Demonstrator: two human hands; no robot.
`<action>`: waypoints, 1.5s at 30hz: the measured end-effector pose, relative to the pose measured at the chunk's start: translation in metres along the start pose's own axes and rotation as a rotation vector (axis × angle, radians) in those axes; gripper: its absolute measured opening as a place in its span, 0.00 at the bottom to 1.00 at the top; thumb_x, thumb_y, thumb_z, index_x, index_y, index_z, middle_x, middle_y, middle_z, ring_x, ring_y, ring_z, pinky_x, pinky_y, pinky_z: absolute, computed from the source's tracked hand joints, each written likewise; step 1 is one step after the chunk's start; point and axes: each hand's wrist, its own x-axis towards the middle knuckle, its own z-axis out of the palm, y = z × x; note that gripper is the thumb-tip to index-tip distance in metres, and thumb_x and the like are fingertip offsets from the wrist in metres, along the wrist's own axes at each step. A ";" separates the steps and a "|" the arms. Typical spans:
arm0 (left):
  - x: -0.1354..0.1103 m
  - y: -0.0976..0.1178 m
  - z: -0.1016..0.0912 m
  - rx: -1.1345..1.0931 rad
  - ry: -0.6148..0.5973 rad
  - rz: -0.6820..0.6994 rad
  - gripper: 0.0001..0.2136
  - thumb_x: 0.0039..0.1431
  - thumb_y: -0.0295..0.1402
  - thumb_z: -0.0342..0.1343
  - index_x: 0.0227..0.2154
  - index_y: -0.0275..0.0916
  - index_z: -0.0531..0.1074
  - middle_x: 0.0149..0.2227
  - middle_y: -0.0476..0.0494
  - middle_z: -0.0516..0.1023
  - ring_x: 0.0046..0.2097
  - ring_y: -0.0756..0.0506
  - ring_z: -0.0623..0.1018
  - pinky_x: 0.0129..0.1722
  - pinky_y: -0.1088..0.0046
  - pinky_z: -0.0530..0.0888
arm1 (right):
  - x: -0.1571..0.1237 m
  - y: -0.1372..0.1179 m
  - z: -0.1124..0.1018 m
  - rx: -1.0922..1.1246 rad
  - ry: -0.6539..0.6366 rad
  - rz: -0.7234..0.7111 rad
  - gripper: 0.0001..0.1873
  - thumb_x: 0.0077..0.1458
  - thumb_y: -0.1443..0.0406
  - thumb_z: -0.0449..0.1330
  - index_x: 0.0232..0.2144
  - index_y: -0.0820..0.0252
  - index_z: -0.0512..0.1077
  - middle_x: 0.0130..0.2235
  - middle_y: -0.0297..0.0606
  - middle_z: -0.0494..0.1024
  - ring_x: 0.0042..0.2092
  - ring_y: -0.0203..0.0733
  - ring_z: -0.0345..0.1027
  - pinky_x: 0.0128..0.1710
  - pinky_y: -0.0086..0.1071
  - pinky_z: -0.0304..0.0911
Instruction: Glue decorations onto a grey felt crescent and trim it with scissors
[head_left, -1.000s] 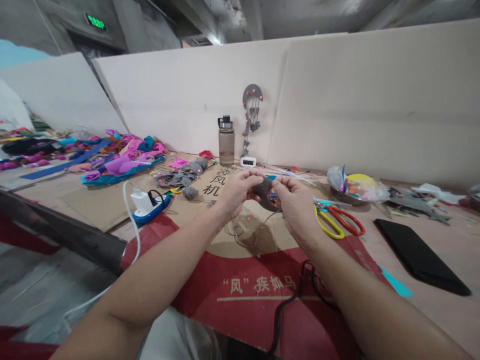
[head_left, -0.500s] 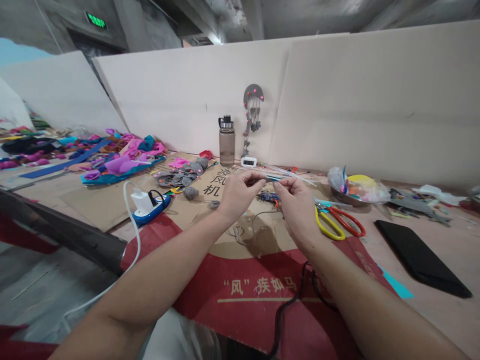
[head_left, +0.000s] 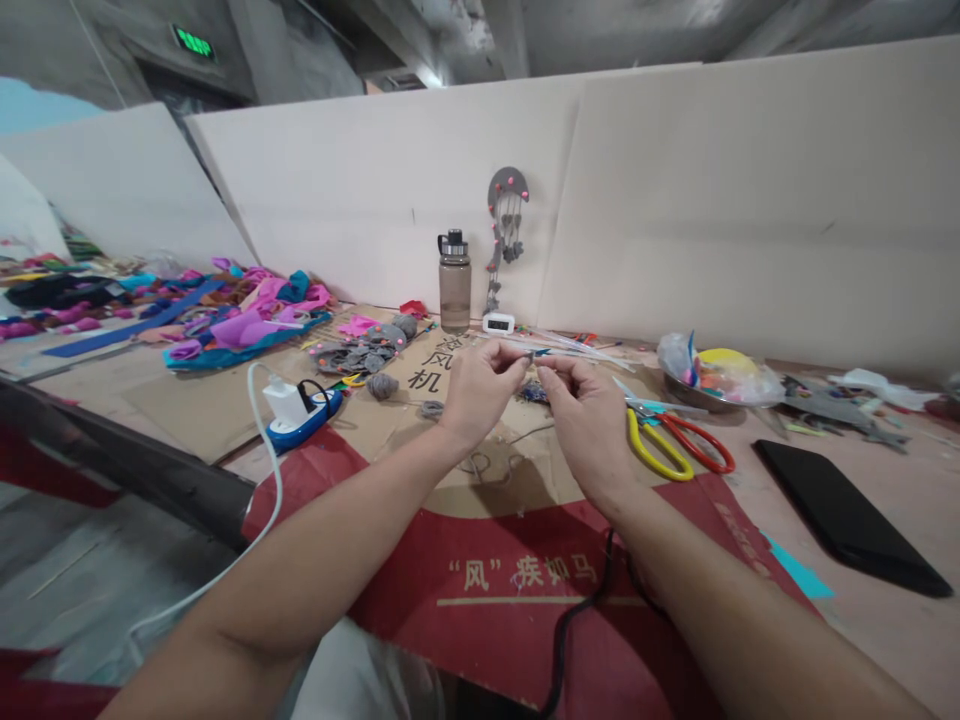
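Observation:
My left hand and my right hand meet above the cardboard, thumbs and forefingers pinched almost together. A tiny dark piece shows between the fingertips, too small to name. A strand of grey yarn lies in loops on the cardboard below and runs up toward the right hand, where its end is hidden. Just beyond the fingers is a dark blue tangle. Scissors with one yellow and one red handle lie beside my right hand. Small grey yarn balls sit left of my left hand.
A water bottle and small white clock stand against the board. A grey moon-shaped hanging is on it. Right: a metal bowl of bagged scraps and a black phone. Left: a blue power strip and coloured felt.
My right fingertips have shifted slightly left and down, closer to the left ones. The yarn loops beneath have changed shape. Less of the piece between the fingers shows.

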 end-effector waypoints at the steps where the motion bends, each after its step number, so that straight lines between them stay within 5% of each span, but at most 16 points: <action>1: 0.000 0.001 0.000 -0.037 -0.006 -0.027 0.05 0.52 0.32 0.63 0.29 0.36 0.75 0.29 0.47 0.78 0.32 0.50 0.77 0.35 0.73 0.78 | 0.000 -0.001 0.000 -0.022 0.007 -0.021 0.12 0.55 0.60 0.59 0.36 0.61 0.79 0.22 0.27 0.63 0.25 0.33 0.53 0.26 0.29 0.51; 6: 0.001 0.006 0.002 -0.284 -0.047 -0.165 0.11 0.50 0.31 0.66 0.36 0.35 0.75 0.32 0.45 0.80 0.32 0.51 0.78 0.36 0.71 0.79 | 0.001 0.001 -0.002 -0.085 0.013 -0.068 0.14 0.56 0.61 0.58 0.39 0.62 0.80 0.23 0.29 0.67 0.26 0.34 0.56 0.27 0.30 0.53; 16: 0.002 0.009 -0.002 -0.500 -0.064 -0.270 0.07 0.47 0.34 0.65 0.28 0.35 0.77 0.34 0.45 0.79 0.35 0.49 0.77 0.37 0.68 0.79 | 0.001 0.011 -0.003 -0.180 0.000 -0.256 0.15 0.58 0.62 0.58 0.44 0.59 0.80 0.36 0.39 0.81 0.34 0.40 0.67 0.38 0.36 0.62; 30: 0.004 0.009 -0.004 -0.576 -0.107 -0.392 0.05 0.49 0.30 0.63 0.27 0.35 0.72 0.28 0.48 0.76 0.30 0.50 0.76 0.38 0.64 0.79 | 0.001 0.013 -0.002 -0.220 -0.021 -0.323 0.12 0.60 0.64 0.56 0.41 0.58 0.79 0.33 0.36 0.77 0.32 0.38 0.65 0.35 0.34 0.60; 45: 0.001 0.012 -0.001 -0.562 -0.063 -0.377 0.05 0.50 0.27 0.63 0.27 0.35 0.71 0.28 0.48 0.76 0.32 0.50 0.78 0.42 0.64 0.80 | 0.004 0.011 -0.004 -0.131 0.056 -0.145 0.08 0.56 0.61 0.60 0.35 0.59 0.75 0.26 0.29 0.65 0.28 0.34 0.56 0.31 0.31 0.55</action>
